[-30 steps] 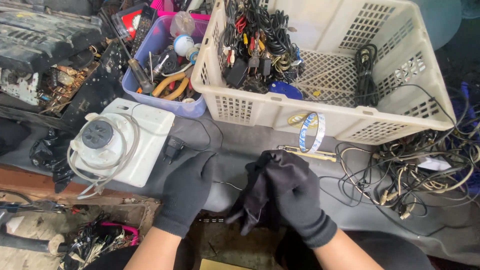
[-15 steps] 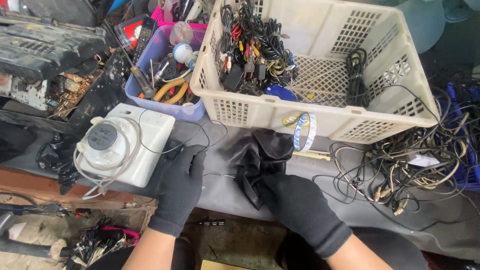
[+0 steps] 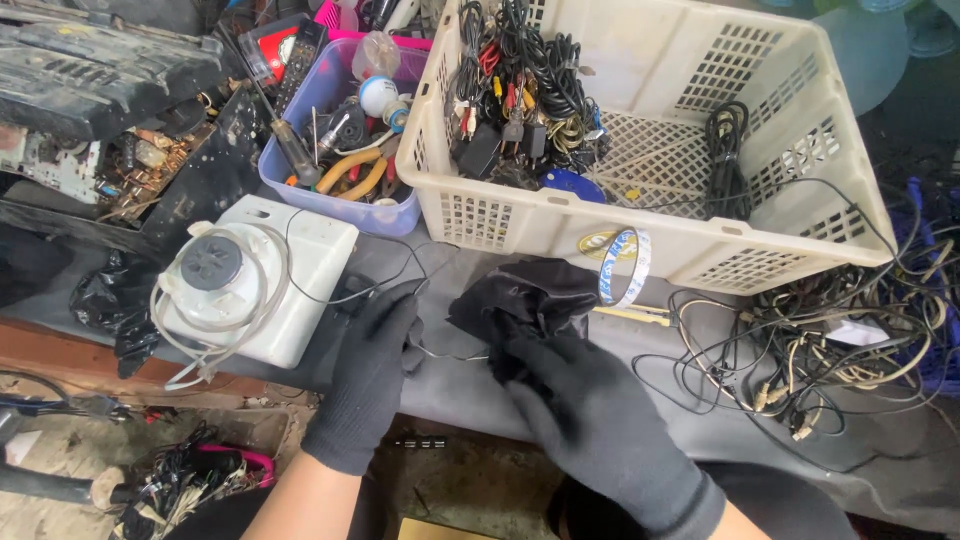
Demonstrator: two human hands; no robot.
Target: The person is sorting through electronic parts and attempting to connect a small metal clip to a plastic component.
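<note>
Our right gloved hand (image 3: pixel 590 410) has slid up the grey bench, fingers clamped on the crumpled black plastic bag (image 3: pixel 525 300), now just below the cream slotted basket (image 3: pixel 800 130); our left gloved hand (image 3: pixel 370 375) has stayed put, fingers pinching a thin wire (image 3: pixel 445 355); sorting carries on.

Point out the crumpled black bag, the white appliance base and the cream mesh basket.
crumpled black bag (image 3: pixel 525 300), head view, on its wrinkled top.
white appliance base (image 3: pixel 310 265), head view, on its flat right side.
cream mesh basket (image 3: pixel 530 215), head view, on its front wall.
</note>
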